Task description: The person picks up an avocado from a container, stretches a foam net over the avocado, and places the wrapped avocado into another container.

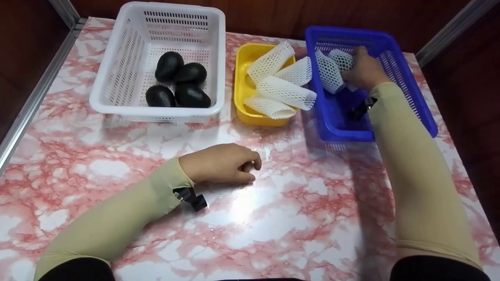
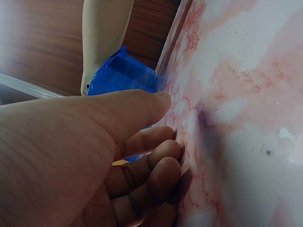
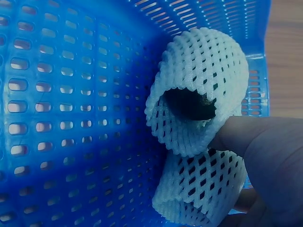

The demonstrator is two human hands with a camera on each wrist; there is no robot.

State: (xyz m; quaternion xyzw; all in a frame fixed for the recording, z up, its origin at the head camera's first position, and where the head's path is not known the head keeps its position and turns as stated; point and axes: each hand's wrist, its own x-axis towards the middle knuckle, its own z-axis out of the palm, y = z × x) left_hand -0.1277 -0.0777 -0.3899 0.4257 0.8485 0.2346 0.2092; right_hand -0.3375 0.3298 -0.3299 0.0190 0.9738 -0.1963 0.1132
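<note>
In the head view my right hand [image 1: 367,69] reaches into the blue basket [image 1: 408,89]. Its thumb and fingers are curled about a dark fruit in a white foam net [image 1: 341,58], like the avocados nearby. A second foam-netted avocado [image 1: 329,72] lies to the left of it; in the right wrist view the dark fruit [image 3: 187,105] shows through the open end of its net. My left hand [image 1: 220,163] rests on the marbled table, in front of the yellow bin, fingers loosely curled with nothing in them.
A white basket [image 1: 158,110] at the back left holds several bare dark avocados [image 1: 191,95]. Between the baskets, a yellow bin [image 1: 244,113] has several foam net sleeves [image 1: 287,91] poking over its rim towards the blue basket. Dark wood panels [image 1: 269,17] stand behind the table.
</note>
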